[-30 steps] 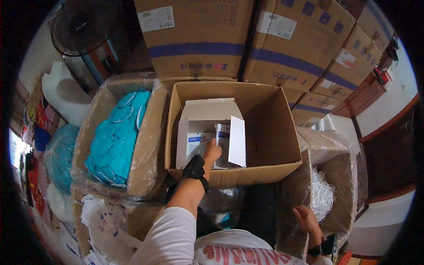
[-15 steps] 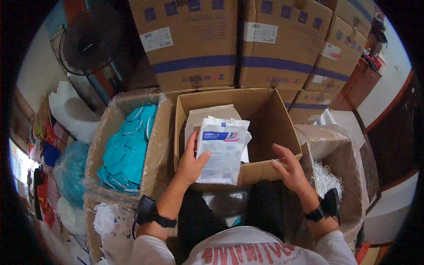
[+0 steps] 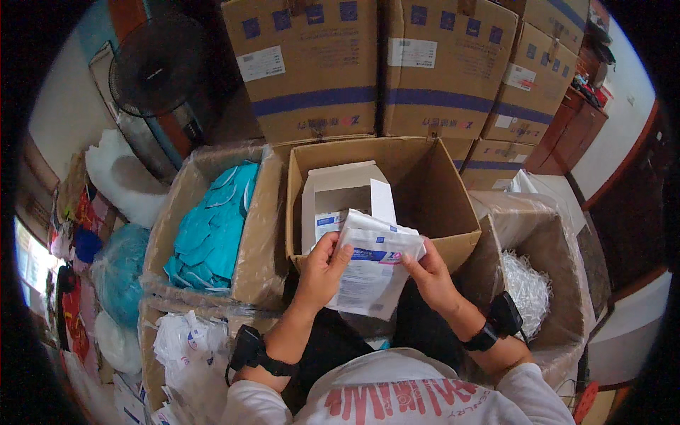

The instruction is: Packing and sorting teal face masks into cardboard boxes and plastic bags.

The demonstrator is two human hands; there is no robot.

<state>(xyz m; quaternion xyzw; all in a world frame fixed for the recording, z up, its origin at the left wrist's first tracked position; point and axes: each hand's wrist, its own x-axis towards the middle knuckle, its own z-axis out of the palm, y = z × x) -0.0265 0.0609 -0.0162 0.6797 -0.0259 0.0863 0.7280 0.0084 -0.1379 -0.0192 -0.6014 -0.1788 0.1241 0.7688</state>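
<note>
Between both hands I hold a small stack of white packets (image 3: 368,283) with a blue and pink print, tilted over my lap. My left hand (image 3: 324,273) grips its left edge, thumb on the front. On the right edge my right hand (image 3: 429,275) pinches it near the top corner. Just beyond, an open white carton (image 3: 309,205) stands inside a large brown cardboard box (image 3: 446,191). Another printed packet (image 3: 327,222) shows in the carton, partly hidden by the stack.
Left stands a lined box (image 3: 251,262) of teal face masks (image 3: 212,227); nearer is a box of white packets (image 3: 188,343). At right, a lined box (image 3: 567,283) holds white straps (image 3: 525,290). Stacked cartons (image 3: 312,71) and a fan (image 3: 152,67) are behind.
My right hand has come in from the right and taken hold of the packets. They have moved nearer to me, uncovering more of the white carton and its raised flap.
</note>
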